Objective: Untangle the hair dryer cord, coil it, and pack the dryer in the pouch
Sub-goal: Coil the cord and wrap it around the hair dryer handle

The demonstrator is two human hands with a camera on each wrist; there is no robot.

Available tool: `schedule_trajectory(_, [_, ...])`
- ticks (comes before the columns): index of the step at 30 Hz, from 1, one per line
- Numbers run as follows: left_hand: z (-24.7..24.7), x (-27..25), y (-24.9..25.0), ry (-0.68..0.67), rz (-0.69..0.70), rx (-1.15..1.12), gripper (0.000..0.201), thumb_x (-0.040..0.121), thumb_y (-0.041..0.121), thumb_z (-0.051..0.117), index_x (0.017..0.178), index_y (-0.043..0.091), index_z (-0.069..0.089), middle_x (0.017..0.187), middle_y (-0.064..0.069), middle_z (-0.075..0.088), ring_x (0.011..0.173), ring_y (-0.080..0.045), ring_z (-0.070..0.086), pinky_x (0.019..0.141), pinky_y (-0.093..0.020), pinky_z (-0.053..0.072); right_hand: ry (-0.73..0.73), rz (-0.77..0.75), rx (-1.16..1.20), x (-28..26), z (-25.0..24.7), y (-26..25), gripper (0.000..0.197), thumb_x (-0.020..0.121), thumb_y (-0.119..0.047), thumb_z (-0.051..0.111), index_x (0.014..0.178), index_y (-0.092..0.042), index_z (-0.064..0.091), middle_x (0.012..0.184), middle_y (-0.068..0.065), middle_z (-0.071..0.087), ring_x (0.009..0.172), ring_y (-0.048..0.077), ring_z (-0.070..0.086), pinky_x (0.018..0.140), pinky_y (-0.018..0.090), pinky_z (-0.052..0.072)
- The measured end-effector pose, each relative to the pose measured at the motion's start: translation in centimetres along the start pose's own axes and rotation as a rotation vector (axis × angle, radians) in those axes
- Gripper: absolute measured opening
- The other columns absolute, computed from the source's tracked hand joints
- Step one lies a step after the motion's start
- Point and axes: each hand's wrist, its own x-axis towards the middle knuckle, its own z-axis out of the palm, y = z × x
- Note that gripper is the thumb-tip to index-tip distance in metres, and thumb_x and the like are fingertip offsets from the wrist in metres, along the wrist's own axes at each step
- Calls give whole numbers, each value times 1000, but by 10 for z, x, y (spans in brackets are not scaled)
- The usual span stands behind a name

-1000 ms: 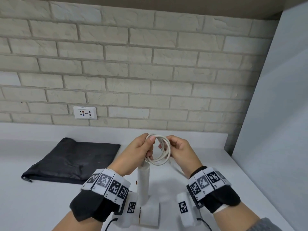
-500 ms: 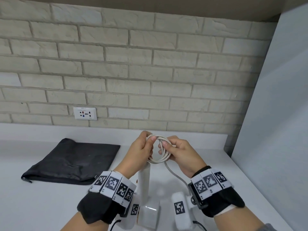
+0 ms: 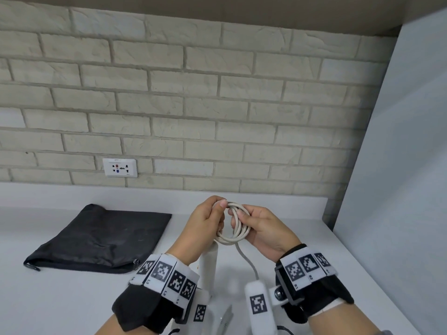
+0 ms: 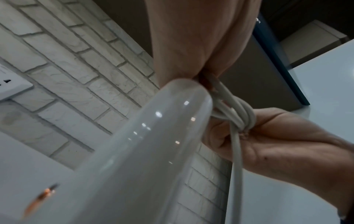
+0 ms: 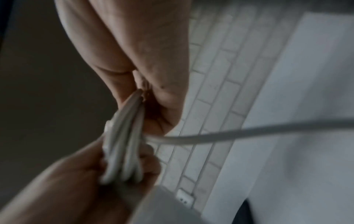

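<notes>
My left hand (image 3: 217, 213) pinches the left side of a small coil of white cord (image 3: 229, 239) above the counter. My right hand (image 3: 244, 220) grips the coil's right side, with one strand crossing over the bundle there. In the left wrist view the cord (image 4: 236, 115) is wrapped round itself by my right hand (image 4: 287, 145). A loose strand (image 3: 249, 262) trails down towards my right wrist. The white hair dryer handle (image 3: 209, 264) points up, its end just under my left hand; its head is hidden behind my wrists. The black pouch (image 3: 101, 240) lies flat to the left.
The white counter (image 3: 60, 298) runs to a brick wall with a power socket (image 3: 119, 167) at the back left. A grey panel (image 3: 399, 189) closes off the right side. The pouch's zip pull (image 3: 136, 262) faces the front edge.
The coil has been drawn smaller and tighter. My right hand has moved over its right side and brought a strand across the bundle. The pouch has not moved.
</notes>
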Motion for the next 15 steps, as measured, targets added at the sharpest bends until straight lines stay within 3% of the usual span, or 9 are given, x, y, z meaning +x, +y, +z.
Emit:
schedule_trajectory(4, [-3,-1,3,-22,24,24,28,97,22,38,92,1,57,56,7,40,44,0,38,47,-14,33,-41,27,194,0,4,-1,21,93,-11,39,82,-4,56,54,-2,58,53,8,54,58,18,49])
schedule_trajectory(7, [-6,0,3,-50,-77,-133,30,97,26,39,75,11,54,48,13,37,44,-3,34,47,-18,28,-52,19,179,-2,7,-3,27,95,-11,37,82,-6,61,57,-1,63,56,8,60,60,19,53])
schedule_trajectory(9, [-6,1,4,-37,-129,-236,34,96,27,40,65,16,48,47,14,35,43,-4,30,48,-22,25,-3,-16,104,1,10,-2,21,95,-11,41,92,-7,61,68,1,66,63,10,62,62,19,53])
schedule_trajectory(11, [-6,3,4,-1,-141,-243,37,97,27,40,61,18,46,46,14,35,41,-4,30,45,-20,25,156,-181,-125,3,10,4,8,90,-9,52,94,-15,56,77,1,61,64,5,59,60,16,49])
schedule_trajectory(13, [-4,2,5,42,-125,-188,39,97,27,41,59,20,46,46,13,35,41,-4,32,42,-16,28,382,-473,-574,3,9,9,14,83,-9,63,85,-20,55,76,-7,49,65,-2,50,61,10,41])
schedule_trajectory(15, [-2,1,5,68,-101,-154,37,96,27,41,60,21,47,48,11,37,43,-5,34,43,-15,30,478,-680,-870,-1,11,11,9,80,-8,66,78,-15,60,75,-12,40,70,-4,45,63,6,36])
